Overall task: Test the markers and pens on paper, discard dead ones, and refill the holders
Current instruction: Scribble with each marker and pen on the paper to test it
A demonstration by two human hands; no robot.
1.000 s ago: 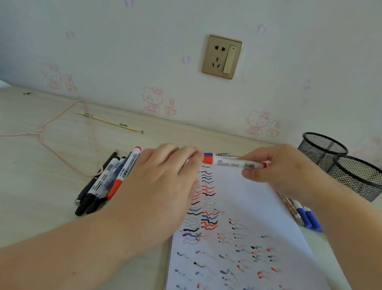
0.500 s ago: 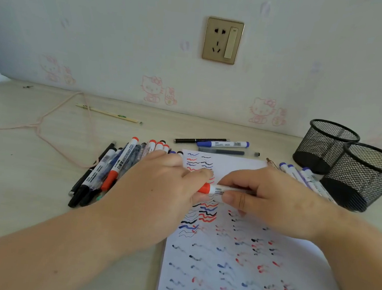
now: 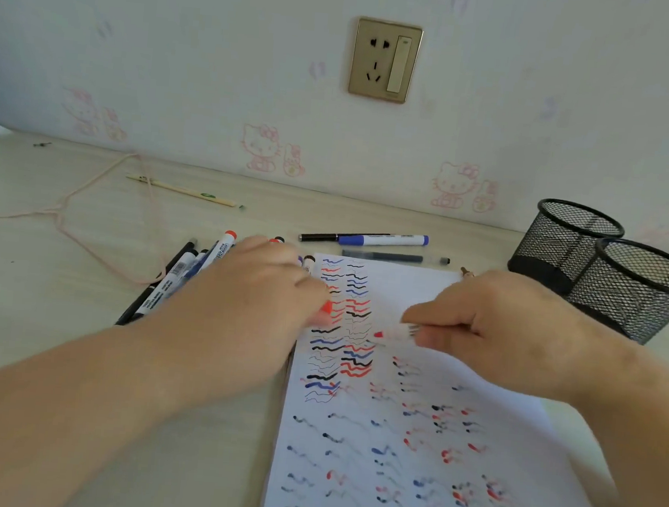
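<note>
- Two hands work over the paper (image 3: 449, 445): the right hand (image 3: 496, 332) pinches an uncapped red marker (image 3: 396, 333) in curled fingers, its red tip aimed left toward the columns of test squiggles.
- The marker lies nearly level, long axis running left to right, tip just above or touching the sheet; blur hides which.
- The left hand (image 3: 247, 310) rests at the paper's left edge with something red, probably the cap (image 3: 326, 307), at its fingertips; whether the fingers pinch it I cannot tell.
- The cap sits just left of the tip, along the marker's own axis, so recapping calls for a short closing of both hands.
- The mesh holders (image 3: 606, 273) stand right and behind, nearer the right hand, which I judge better placed for the drop.
- More pens (image 3: 177, 280) lie in a pile under the left hand.
</note>
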